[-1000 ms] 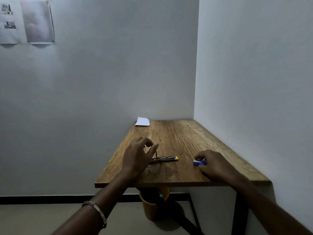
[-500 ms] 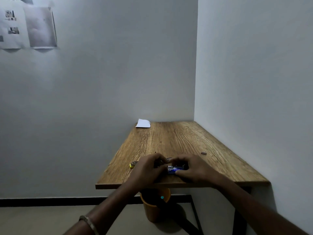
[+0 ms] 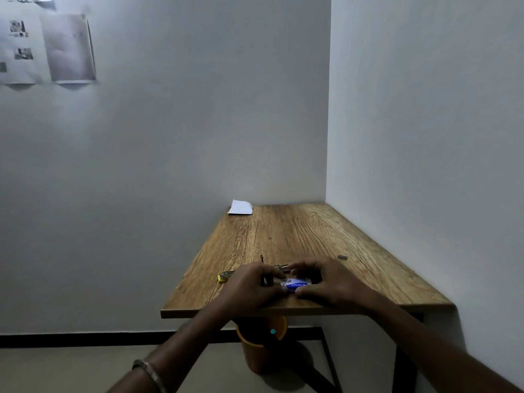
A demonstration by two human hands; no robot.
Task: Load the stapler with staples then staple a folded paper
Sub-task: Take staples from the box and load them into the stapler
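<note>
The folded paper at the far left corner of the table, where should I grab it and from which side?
Take the folded paper by its left corner, which overhangs the table edge, coming from the left. It lies flat, so that overhang probably gives fingers a way under.

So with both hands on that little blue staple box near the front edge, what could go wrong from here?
1. The staple box sits close to the table's front edge; staples could spill over it, perhaps towards the orange bin below.
2. The stapler lies mostly hidden behind the left hand, so a knuckle may knock it.
3. The small loose piece beyond the right hand could be overlooked.
</note>
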